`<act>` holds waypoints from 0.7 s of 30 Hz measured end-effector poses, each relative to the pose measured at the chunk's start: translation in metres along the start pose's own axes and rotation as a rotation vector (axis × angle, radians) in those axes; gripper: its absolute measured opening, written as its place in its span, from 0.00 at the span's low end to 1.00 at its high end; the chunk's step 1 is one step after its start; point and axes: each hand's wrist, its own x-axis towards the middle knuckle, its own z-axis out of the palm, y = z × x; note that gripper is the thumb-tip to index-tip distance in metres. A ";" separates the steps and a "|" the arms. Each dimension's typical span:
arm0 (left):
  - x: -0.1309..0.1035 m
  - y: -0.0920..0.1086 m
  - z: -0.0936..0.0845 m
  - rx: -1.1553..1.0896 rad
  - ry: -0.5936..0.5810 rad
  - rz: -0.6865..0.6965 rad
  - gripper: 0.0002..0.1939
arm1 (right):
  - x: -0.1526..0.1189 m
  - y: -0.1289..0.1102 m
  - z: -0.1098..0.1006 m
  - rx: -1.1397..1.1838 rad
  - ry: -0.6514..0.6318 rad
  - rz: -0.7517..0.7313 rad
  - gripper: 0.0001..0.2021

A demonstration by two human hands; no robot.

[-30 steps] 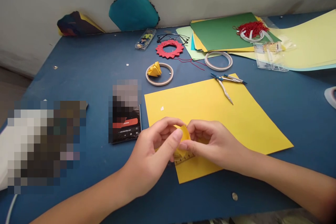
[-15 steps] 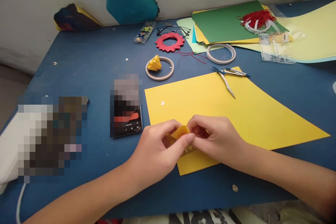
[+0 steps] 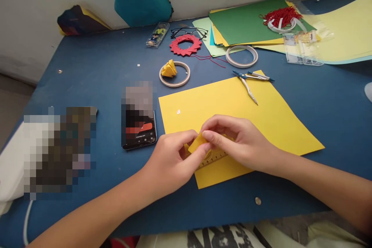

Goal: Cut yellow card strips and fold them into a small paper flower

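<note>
Between the fingertips of both my hands is a small piece of yellow paper (image 3: 196, 143). My left hand (image 3: 176, 159) pinches it with thumb and forefinger. My right hand (image 3: 242, 139) closes on its upper edge, thumb and fingertips together. Under my hands a clear ruler (image 3: 215, 158) with dark markings lies on a large yellow sheet (image 3: 209, 99); my fingers cover part of it. A compass (image 3: 247, 85) with blue ends rests across the sheet's far edge. A white paper scrap (image 3: 178, 112) lies on the sheet's left part.
Left of the sheet lies a phone (image 3: 141, 133). Farther back are a folded yellow paper piece (image 3: 169, 69) on a tape roll (image 3: 183, 82), a red paper ring (image 3: 173, 48), glasses (image 3: 200, 31), another tape roll (image 3: 241, 65), coloured sheets (image 3: 238, 27) and red string (image 3: 280, 17).
My right hand has risen slightly and its thumb has come over the small paper's top. More of the ruler shows. The large sheet's right corner appears farther left, and the view has shifted slightly.
</note>
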 end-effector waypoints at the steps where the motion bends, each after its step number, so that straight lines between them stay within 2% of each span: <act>1: 0.000 -0.001 0.001 -0.033 -0.003 -0.017 0.12 | 0.000 0.000 0.000 0.026 0.009 0.017 0.06; 5: -0.001 -0.002 0.004 -0.216 -0.017 -0.124 0.13 | -0.002 -0.001 0.002 0.076 0.047 0.048 0.06; 10: -0.001 0.002 0.005 -0.312 -0.040 -0.202 0.10 | -0.004 0.002 0.005 0.042 0.100 -0.006 0.05; 21: -0.002 0.002 0.004 -0.357 -0.041 -0.208 0.10 | -0.002 0.004 0.002 0.140 0.032 0.099 0.07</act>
